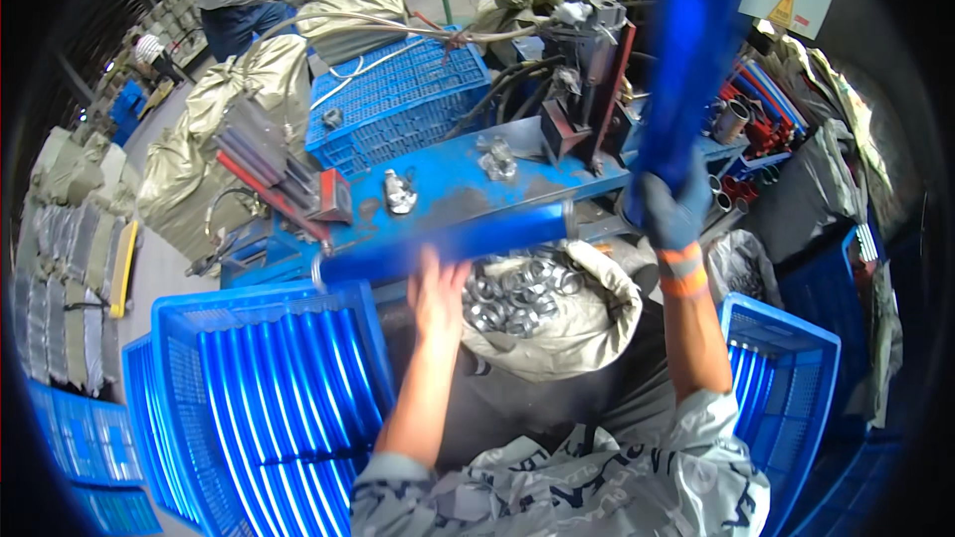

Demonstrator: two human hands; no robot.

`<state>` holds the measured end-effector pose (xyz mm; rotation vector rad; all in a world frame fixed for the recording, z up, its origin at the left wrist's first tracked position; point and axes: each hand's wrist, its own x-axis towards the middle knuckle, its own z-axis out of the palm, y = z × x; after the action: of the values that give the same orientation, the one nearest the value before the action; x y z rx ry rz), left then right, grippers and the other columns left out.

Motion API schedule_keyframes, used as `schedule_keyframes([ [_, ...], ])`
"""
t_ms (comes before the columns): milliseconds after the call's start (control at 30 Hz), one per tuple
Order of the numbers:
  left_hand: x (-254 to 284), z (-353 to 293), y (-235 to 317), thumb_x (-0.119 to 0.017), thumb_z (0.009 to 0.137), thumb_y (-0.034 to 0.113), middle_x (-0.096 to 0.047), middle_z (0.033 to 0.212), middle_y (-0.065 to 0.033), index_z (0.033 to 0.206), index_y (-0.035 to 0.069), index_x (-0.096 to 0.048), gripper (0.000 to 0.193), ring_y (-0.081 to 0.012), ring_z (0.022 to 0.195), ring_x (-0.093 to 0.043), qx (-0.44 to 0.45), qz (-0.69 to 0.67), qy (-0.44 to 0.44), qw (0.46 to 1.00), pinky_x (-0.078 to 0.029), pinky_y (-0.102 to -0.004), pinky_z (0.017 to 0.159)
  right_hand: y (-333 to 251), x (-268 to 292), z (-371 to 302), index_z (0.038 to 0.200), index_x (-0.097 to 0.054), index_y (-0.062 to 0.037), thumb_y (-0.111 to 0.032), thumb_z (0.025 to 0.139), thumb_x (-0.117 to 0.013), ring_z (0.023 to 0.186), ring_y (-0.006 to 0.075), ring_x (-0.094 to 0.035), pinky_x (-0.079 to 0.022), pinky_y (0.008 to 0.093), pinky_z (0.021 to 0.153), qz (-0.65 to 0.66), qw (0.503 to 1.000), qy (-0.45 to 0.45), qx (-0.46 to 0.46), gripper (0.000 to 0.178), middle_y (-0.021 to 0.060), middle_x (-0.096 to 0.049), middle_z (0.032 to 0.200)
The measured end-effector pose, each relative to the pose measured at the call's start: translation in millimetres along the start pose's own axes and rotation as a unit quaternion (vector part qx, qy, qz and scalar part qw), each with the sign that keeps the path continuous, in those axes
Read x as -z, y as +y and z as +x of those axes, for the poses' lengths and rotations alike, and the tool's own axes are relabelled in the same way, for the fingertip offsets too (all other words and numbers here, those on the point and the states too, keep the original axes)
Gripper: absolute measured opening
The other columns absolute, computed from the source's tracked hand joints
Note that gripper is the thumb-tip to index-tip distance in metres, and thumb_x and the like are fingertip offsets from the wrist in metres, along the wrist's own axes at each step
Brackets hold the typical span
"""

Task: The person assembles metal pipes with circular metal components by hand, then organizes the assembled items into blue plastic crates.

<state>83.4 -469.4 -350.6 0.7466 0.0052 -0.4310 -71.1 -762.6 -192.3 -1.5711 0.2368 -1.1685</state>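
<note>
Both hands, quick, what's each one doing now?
Left bare hand: at a shiny blue cylindrical tube; grip too blurred to tell.
Right grey-gloved hand: closed, holding a second blue cylindrical tube.

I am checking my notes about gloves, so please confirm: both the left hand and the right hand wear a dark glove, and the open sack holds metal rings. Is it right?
Not quite: the head view shows the left hand bare; only the right hand wears a dark glove. The open sack does hold metal rings.
</note>
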Motion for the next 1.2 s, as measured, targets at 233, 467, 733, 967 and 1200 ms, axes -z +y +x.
schedule_keyframes([
  [233, -40.9, 240.7, -49.2, -0.094, 0.099, 0.034, -0.055, 0.16, -0.0243, 0.162, -0.002, -0.042, 0.089, -0.0474, 0.149, -0.056, -0.005, -0.012, 0.084, 0.996, -0.059, -0.0595, 0.119, -9.8, 126.7, -162.9, 0.161, -0.052, 0.0084, -0.059, 0.087, -0.093, 0.103, 0.0205, -0.074, -0.061, 0.0339, 0.089, 0.02, 0.987, 0.098, -0.123, 0.107, 0.011, -0.073, 0.121],
  [467, -17.4, 278.6, -83.4, -0.093, 0.1, 0.036, -0.061, 0.152, -0.0257, 0.156, -0.009, -0.048, 0.085, -0.0468, 0.14, -0.065, 0.031, 0.027, 0.151, 0.988, -0.064, -0.0562, 0.113, -9.9, 163.9, -213.0, 0.162, -0.052, 0.0101, -0.062, 0.081, -0.095, 0.093, 0.019, -0.075, -0.063, 0.0318, 0.082, 0.006, 0.963, 0.162, -0.213, 0.116, 0.0124, -0.075, 0.119],
  [733, -6.1, 274.7, -57.5, -0.09, 0.1, 0.049, -0.063, 0.15, -0.0338, 0.155, -0.013, -0.049, 0.093, -0.0518, 0.13, -0.072, 0.058, 0.093, 0.141, 0.984, -0.067, -0.057, 0.104, -17.9, 107.8, -194.3, 0.162, -0.051, 0.0089, -0.055, 0.084, -0.094, 0.1, 0.0207, -0.076, -0.063, 0.0334, 0.084, 0.076, 0.959, 0.139, -0.233, 0.109, 0.0125, -0.074, 0.119],
  [967, -22.6, 252.1, -70.3, -0.087, 0.1, 0.057, -0.069, 0.145, -0.0342, 0.156, -0.011, -0.052, 0.095, -0.0505, 0.126, -0.077, 0.09, 0.118, 0.1, 0.984, -0.067, -0.0575, 0.101, -37.3, 181.7, -256.8, 0.163, -0.056, 0.0014, -0.025, 0.099, -0.08, 0.102, 0.0196, -0.075, -0.061, 0.0331, 0.088, -0.046, 0.951, 0.188, -0.239, 0.073, 0.0107, -0.075, 0.126],
  [1200, 43.9, 271.9, -136.1, -0.066, 0.113, 0.057, -0.066, 0.139, -0.0173, 0.15, 0.003, -0.055, 0.066, -0.0352, 0.125, -0.065, 0.294, 0.067, 0.027, 0.953, -0.055, -0.051, 0.109, -215.4, 310.1, -328.0, 0.153, -0.065, 0.0039, -0.019, 0.089, -0.088, 0.117, 0.0223, -0.076, -0.059, 0.0393, 0.107, -0.631, 0.709, 0.243, -0.2, 0.071, 0.0158, -0.08, 0.134],
])
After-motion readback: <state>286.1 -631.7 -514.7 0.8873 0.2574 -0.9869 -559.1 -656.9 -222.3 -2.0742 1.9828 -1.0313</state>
